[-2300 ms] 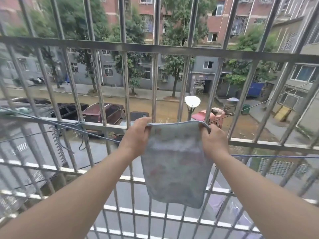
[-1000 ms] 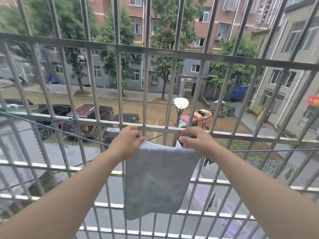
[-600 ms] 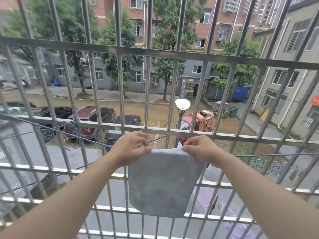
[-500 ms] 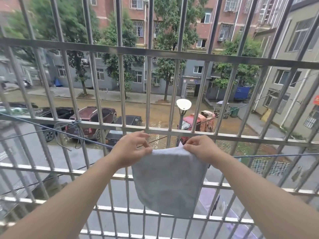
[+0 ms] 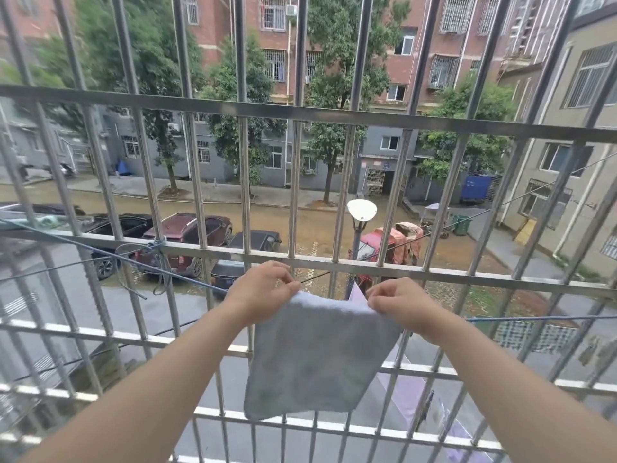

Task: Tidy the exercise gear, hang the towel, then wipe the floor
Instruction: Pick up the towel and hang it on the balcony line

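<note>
A small pale blue-grey towel point(image 5: 317, 355) hangs folded over a thin blue line point(image 5: 187, 279) strung in front of the steel window grille point(image 5: 334, 262). My left hand point(image 5: 263, 292) pinches the towel's top left corner. My right hand point(image 5: 400, 302) pinches its top right corner. Both arms reach forward from the bottom of the view. The line is hidden where the towel and my hands cover it.
Vertical and horizontal steel bars fill the whole view, close behind the towel. The blue line is knotted to a bar at the left point(image 5: 160, 243) and runs on to the right point(image 5: 534, 318). Beyond the bars lie a wet street, parked cars and buildings far below.
The towel came down from the grille rail onto the line just below it. My hands followed, moved closer together and now pinch the top corners; the view drifted slightly.
</note>
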### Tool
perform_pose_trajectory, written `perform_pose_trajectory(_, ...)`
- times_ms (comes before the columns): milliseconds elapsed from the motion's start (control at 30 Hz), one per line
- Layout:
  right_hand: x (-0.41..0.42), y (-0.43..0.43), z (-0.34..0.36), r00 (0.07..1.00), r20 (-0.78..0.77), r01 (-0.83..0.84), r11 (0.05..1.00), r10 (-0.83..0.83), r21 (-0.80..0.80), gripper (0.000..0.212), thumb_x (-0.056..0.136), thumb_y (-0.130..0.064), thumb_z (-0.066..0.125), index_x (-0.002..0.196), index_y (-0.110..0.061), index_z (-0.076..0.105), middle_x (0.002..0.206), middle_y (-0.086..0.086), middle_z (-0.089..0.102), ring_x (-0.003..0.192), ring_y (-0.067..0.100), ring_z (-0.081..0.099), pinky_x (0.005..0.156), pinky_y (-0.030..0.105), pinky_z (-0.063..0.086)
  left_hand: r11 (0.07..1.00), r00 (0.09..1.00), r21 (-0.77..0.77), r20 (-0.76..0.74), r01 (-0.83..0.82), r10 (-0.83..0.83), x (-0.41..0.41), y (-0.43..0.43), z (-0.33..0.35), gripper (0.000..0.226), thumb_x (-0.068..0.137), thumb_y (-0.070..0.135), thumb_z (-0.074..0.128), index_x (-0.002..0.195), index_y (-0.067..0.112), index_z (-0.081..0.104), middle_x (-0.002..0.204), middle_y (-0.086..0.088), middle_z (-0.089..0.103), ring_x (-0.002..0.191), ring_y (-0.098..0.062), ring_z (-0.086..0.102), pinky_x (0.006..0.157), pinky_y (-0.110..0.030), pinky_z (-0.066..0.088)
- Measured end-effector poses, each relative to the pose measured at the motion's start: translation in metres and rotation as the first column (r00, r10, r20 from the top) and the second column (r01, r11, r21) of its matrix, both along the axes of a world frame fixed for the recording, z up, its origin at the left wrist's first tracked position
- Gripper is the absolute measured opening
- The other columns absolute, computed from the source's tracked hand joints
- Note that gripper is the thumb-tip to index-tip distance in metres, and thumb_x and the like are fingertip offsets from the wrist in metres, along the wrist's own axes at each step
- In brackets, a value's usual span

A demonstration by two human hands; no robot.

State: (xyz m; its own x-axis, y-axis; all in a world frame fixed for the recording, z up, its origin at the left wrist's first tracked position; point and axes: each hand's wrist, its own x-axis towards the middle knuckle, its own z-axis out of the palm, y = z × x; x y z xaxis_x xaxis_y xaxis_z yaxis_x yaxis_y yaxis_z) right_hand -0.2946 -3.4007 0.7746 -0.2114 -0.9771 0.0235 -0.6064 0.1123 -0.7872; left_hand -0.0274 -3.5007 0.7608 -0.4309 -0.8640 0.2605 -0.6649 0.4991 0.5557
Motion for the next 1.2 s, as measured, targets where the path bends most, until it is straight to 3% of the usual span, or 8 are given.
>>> perform_pose_trajectory(100,0.0,-0.004,-0.003,0.993,-0.085,0.08,0.996,-0.082,-0.029,0.013,0.088,-0.018,0.065,0.078,-0.016,0.074,0.086,0.0,0.073,0.082,0.017,0.065,0.066,0.027,0.05,0.995,0.995,0.005,-0.016,0.102,-0.102,0.01,0.005,0.0,0.027,0.075,0.062,0.062,0.082,0.038,0.073,0.125,0.031,0.056,0.116,0.006,0.052,0.1,-0.034,0.041)
perform_pose_trajectory(233,0.003,0.0,0.0,1.0,0.004,-0.011,1.0,0.011,-0.001,0.013,0.083,-0.022,0.066,0.082,-0.013,0.075,0.095,0.01,0.073,0.078,0.015,0.062,0.068,0.028,0.048,0.99,0.991,0.033,-0.013,0.137,-0.136,0.016,0.007,-0.002,0.02,0.068,0.042,0.057,0.073,0.034,0.075,0.124,0.034,0.057,0.118,0.007,0.051,0.105,-0.039,0.042)
perform_pose_trajectory(467,0.002,0.005,-0.004,0.999,-0.046,-0.016,1.0,0.017,0.024,0.018,0.088,-0.011,0.06,0.075,-0.007,0.072,0.102,0.006,0.074,0.076,0.013,0.063,0.06,0.021,0.047,0.99,0.991,0.083,-0.084,0.114,-0.107,0.014,0.003,-0.002,0.016,0.083,0.036,0.061,0.083,0.032,0.075,0.126,0.029,0.059,0.117,0.004,0.054,0.107,-0.037,0.041)
perform_pose_trajectory(633,0.005,0.008,-0.004,0.998,-0.067,0.005,1.0,-0.007,-0.018,0.01,0.089,-0.022,0.064,0.088,-0.019,0.073,0.096,-0.001,0.073,0.093,0.017,0.067,0.081,0.033,0.053,0.999,1.0,0.032,-0.011,0.018,-0.017,0.009,0.006,-0.004,0.014,0.092,0.04,0.058,0.099,0.038,0.07,0.124,0.024,0.062,0.114,-0.006,0.056,0.102,-0.038,0.045)
perform_pose_trajectory(867,0.006,0.011,0.001,0.995,-0.022,-0.093,0.992,0.096,0.082,0.016,0.084,-0.015,0.062,0.085,-0.005,0.075,0.107,-0.006,0.074,0.093,0.026,0.07,0.081,0.038,0.057,0.993,0.996,0.089,-0.045,0.081,-0.078,0.014,0.01,-0.001,0.018,0.069,0.042,0.058,0.07,0.03,0.071,0.12,0.033,0.06,0.113,0.005,0.056,0.103,-0.038,0.044)
perform_pose_trajectory(933,0.005,0.009,-0.002,0.997,-0.029,-0.068,0.995,0.07,0.076,0.016,0.085,-0.014,0.061,0.084,-0.005,0.074,0.107,-0.002,0.074,0.087,0.022,0.068,0.073,0.032,0.054,0.992,0.995,0.091,-0.041,0.093,-0.09,0.015,0.01,0.0,0.015,0.074,0.039,0.061,0.072,0.028,0.071,0.121,0.033,0.06,0.114,0.004,0.055,0.104,-0.037,0.043)
perform_pose_trajectory(1033,0.002,0.005,-0.008,0.998,-0.061,-0.014,0.999,0.017,0.039,0.015,0.086,-0.017,0.063,0.079,-0.008,0.074,0.097,0.003,0.075,0.089,0.022,0.068,0.078,0.036,0.054,0.995,0.997,0.06,-0.037,0.077,-0.075,0.013,0.008,0.0,0.013,0.085,0.037,0.065,0.078,0.028,0.071,0.123,0.029,0.06,0.114,0.001,0.056,0.104,-0.037,0.043)
perform_pose_trajectory(1200,0.008,0.007,-0.007,0.998,-0.063,-0.024,1.0,0.024,-0.004,0.008,0.087,-0.026,0.067,0.085,-0.022,0.073,0.088,-0.004,0.073,0.087,0.012,0.066,0.075,0.029,0.049,0.999,0.999,-0.031,-0.004,-0.035,0.035,0.005,0.014,0.0,0.011,0.093,0.037,0.06,0.091,0.03,0.068,0.117,0.022,0.062,0.104,-0.006,0.059,0.09,-0.032,0.047)
